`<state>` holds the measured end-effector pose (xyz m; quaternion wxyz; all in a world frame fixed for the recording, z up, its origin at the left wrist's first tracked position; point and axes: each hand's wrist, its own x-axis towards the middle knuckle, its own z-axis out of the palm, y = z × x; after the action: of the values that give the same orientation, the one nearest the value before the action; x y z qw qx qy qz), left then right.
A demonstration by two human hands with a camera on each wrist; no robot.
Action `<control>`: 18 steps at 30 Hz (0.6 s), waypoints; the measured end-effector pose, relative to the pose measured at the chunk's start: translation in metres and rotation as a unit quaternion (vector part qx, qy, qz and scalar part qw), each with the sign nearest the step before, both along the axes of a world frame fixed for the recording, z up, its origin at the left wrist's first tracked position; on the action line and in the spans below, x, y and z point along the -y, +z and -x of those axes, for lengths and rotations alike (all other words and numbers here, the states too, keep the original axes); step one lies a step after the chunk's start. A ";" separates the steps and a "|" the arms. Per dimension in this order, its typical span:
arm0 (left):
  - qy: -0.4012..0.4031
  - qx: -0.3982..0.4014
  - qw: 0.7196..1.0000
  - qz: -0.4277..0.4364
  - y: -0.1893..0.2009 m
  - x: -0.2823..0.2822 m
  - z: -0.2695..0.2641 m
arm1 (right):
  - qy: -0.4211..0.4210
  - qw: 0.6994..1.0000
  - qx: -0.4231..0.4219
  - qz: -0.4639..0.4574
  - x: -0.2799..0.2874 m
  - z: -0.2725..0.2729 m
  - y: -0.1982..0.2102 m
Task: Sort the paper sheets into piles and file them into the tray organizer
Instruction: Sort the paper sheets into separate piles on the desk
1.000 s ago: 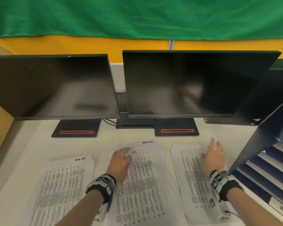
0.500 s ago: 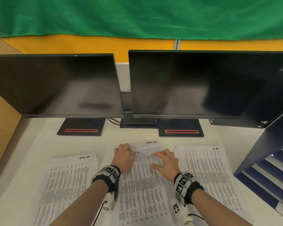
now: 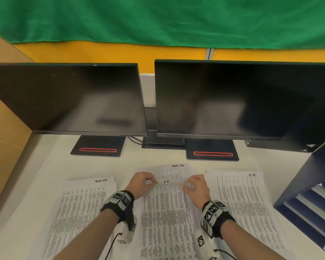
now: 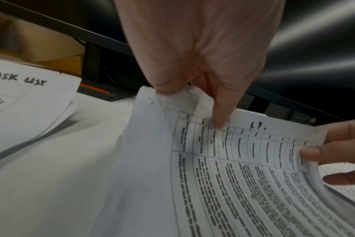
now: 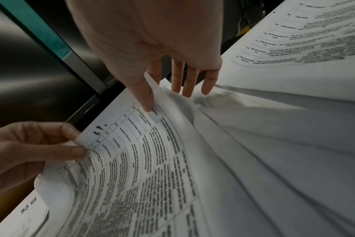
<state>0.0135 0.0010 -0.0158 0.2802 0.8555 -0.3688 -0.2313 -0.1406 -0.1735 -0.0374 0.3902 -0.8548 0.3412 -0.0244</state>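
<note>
Three piles of printed sheets lie on the white desk. The left pile [image 3: 79, 209] is headed "TASK LIST", the right pile [image 3: 246, 207] "N.R.". From the middle pile [image 3: 167, 218] both hands lift the far edge of a bundle marked "I.P." [image 4: 243, 160]. My left hand [image 3: 142, 183] pinches its far left corner, thumb on top [image 4: 219, 115]. My right hand [image 3: 193, 186] pinches the far right corner [image 5: 148, 102], thumb on the printed face. Beneath the bundle a "TASK LIST" sheet [image 3: 169, 169] shows. The dark blue tray organizer [image 3: 308, 199] stands at the right edge.
Two dark monitors [image 3: 68, 98] [image 3: 233, 98] stand behind the piles on black bases with red strips [image 3: 98, 149]. A brown cardboard panel [image 3: 2, 128] closes the left side. The bare desk strip [image 3: 158, 158] between bases and paper is narrow.
My right hand left the right pile, crossed to the middle pile and took hold of the bundle's far right corner. The left hand went from resting on that pile to pinching its corner; the edge lifted.
</note>
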 end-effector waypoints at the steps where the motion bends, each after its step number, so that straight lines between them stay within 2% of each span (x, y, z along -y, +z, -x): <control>1: 0.003 -0.001 1.000 0.002 -0.001 -0.001 0.001 | -0.004 1.000 0.005 0.001 0.000 0.001 -0.001; 7: 0.013 -0.034 0.999 -0.007 0.000 0.000 0.004 | -0.018 0.998 0.054 -0.026 0.004 0.004 -0.001; 12: 0.017 -0.018 1.000 -0.002 0.005 0.002 0.003 | -0.015 0.997 0.058 -0.057 0.008 0.006 -0.005; 18: 0.060 -0.025 0.998 0.016 0.003 0.004 0.007 | -0.040 0.988 0.088 -0.119 0.008 0.009 -0.007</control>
<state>0.0067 -0.0026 -0.0132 0.3168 0.8654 -0.3131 -0.2294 -0.1495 -0.1810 -0.0439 0.5163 -0.7825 0.3400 -0.0749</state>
